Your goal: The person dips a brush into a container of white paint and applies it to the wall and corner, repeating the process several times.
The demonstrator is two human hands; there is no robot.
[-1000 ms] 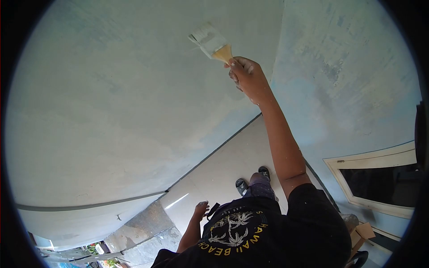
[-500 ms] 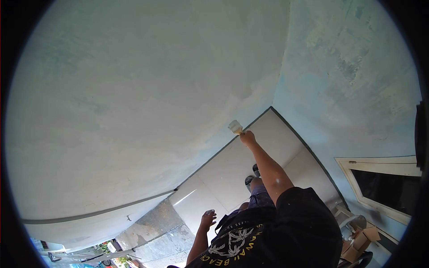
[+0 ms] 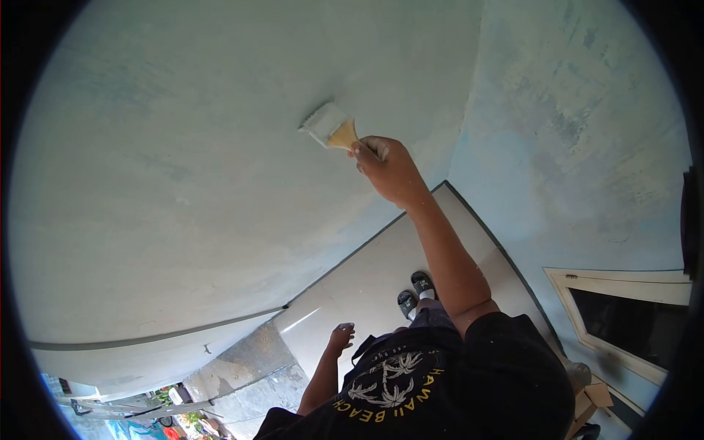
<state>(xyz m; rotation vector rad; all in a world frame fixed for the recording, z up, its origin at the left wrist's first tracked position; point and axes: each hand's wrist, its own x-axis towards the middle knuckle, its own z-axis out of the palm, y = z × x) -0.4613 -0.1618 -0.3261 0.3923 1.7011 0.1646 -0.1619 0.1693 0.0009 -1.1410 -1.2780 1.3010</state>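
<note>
I see my right hand (image 3: 389,167) closed around the wooden handle of a paintbrush (image 3: 330,129), its bristles pressed against the pale wall (image 3: 183,147). My left hand (image 3: 340,338) hangs loose and empty beside my hip, above the tiled floor (image 3: 367,279)

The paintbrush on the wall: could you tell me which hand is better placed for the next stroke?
Right, probably. The right hand grips the paintbrush, bristles against the wall; the left hand hangs low, empty, away from it.
</note>
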